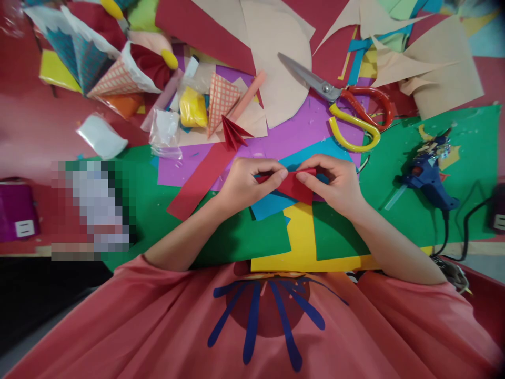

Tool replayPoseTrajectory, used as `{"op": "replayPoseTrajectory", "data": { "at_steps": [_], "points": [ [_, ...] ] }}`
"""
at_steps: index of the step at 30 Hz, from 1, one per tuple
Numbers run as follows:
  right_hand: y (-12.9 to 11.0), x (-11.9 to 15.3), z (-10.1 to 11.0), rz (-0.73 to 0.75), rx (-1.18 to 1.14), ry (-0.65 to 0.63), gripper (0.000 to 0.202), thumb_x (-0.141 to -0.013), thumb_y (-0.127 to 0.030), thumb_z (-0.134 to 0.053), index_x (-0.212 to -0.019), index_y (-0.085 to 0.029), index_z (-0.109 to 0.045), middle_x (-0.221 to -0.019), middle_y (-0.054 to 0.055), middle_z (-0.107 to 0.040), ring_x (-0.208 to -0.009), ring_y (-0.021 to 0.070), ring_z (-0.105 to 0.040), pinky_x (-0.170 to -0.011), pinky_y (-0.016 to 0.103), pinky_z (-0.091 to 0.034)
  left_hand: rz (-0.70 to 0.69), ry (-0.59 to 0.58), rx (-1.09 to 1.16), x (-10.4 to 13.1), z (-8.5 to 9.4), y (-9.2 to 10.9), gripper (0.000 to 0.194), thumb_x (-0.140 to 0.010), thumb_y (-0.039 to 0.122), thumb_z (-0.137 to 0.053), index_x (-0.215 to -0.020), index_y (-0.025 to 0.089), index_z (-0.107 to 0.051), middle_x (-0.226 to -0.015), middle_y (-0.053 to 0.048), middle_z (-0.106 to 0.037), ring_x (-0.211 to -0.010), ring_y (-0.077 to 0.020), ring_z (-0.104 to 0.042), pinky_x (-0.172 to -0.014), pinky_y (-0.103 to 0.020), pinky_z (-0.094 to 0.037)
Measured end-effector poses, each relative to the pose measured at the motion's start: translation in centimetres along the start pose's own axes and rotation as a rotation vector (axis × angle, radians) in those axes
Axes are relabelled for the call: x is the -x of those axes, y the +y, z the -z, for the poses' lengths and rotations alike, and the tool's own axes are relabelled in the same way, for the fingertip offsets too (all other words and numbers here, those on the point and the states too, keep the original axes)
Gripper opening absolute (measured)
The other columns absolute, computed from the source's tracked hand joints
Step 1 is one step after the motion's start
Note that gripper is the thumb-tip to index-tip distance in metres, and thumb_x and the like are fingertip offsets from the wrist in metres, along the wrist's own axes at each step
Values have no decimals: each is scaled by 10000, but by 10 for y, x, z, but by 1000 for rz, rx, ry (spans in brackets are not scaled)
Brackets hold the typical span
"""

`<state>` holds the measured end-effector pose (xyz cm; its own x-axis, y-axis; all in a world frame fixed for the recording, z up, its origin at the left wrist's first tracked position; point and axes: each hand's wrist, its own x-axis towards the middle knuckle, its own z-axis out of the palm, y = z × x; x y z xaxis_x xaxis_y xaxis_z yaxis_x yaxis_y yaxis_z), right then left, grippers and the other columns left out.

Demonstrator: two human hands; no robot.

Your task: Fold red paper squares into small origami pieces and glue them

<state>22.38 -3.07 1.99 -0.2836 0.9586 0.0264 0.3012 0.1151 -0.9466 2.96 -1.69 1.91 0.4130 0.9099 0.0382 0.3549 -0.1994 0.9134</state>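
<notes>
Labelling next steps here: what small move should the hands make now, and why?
Probably press a crease into the red paper: the left hand and right hand both pinch it between thumb and fingers, and a pleated red fan lies just beyond, suggesting similar folds.

Pinches red paper (302, 189) with left hand (252, 179) and right hand (333, 179), above blue strip (266, 206). Has red pleated fan (232, 138) just beyond left hand, scissors (325, 88) beyond right hand, blades pointing up-left. Has blue glue gun (428, 180) on green sheet (347, 231) at right, patterned cones (114, 76) at upper left.
</notes>
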Motion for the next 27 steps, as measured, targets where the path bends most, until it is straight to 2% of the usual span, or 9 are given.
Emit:
{"op": "replayPoseTrajectory", "data": {
  "at_steps": [8,14,20,27],
  "points": [
    [-1,0,-1,-5,4,-16,127,-836,-254,-629,-742,-175,-660,-699,-4,-670,-634,100,-560,-593,237,-429,-56,0,-16,0,-1,1,241,-809,223,-533,-613,139,-646,-535,33,-600,-509,-52,-513,-506,-146,-393],
    [-2,1,-3,-37,36,-49,133,-825,-260,-626,-727,-174,-650,-671,-8,-656,-602,99,-532,-574,241,-412,-14,-56,18,-2,-1,2,177,-791,209,-539,-675,143,-654,-623,20,-649,-555,-56,-532,-536,-154,-411],
    [-1,1,-4,-56,-19,-29,121,-819,-275,-633,-757,-173,-656,-696,-8,-657,-605,95,-536,-573,240,-423,-45,-14,17,-1,-1,2,161,-778,158,-545,-643,138,-631,-579,35,-613,-538,-45,-510,-526,-146,-393],
    [0,2,-4,-99,-57,-43,141,-821,-290,-628,-734,-178,-634,-656,-22,-626,-569,84,-499,-544,232,-407,-30,-60,14,-1,-2,-1,177,-802,223,-547,-692,145,-662,-629,21,-650,-556,-55,-527,-541,-165,-406]
  ]
}}
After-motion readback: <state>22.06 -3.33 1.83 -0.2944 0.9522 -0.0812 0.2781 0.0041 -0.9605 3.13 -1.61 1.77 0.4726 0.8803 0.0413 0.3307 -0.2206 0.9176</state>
